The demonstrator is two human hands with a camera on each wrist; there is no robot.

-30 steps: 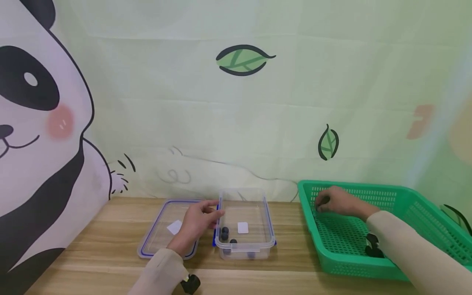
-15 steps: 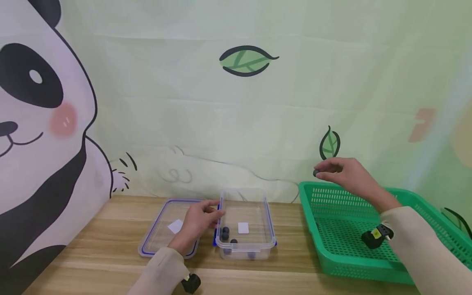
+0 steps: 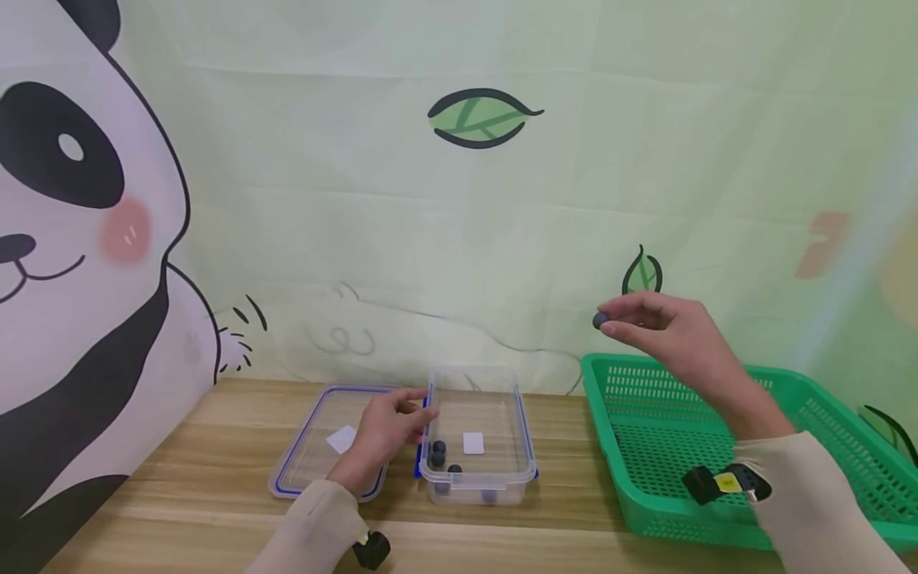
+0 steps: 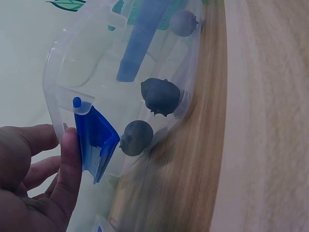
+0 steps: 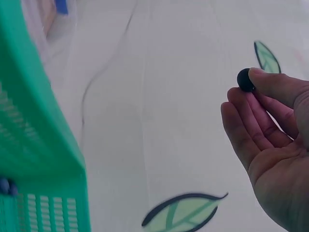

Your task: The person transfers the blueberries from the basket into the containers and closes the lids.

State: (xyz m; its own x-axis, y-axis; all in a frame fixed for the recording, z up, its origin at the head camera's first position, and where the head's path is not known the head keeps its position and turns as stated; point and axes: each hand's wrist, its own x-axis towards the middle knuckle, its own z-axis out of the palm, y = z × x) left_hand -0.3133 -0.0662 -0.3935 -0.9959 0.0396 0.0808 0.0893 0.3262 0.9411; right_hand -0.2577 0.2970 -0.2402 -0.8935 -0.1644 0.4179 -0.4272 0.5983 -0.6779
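In the head view my left hand touches the left side of a clear plastic food box, thumb and index finger at its rim. The left wrist view shows this hand beside a blue latch, with blueberries visible through the box wall. My right hand is raised above the left part of a green plastic basket. Its thumb and fingertips pinch one blueberry, also seen in the right wrist view. Some blueberries show inside the basket there, partly cut off.
Left of the box lies its clear lid with a blue seal, partly behind my left hand. The wooden table carries everything. A cloth backdrop with a panda and leaves hangs close behind.
My right hand has risen out of the green basket with a blueberry between its fingertips and has shifted slightly left. My left hand keeps its place at the box.
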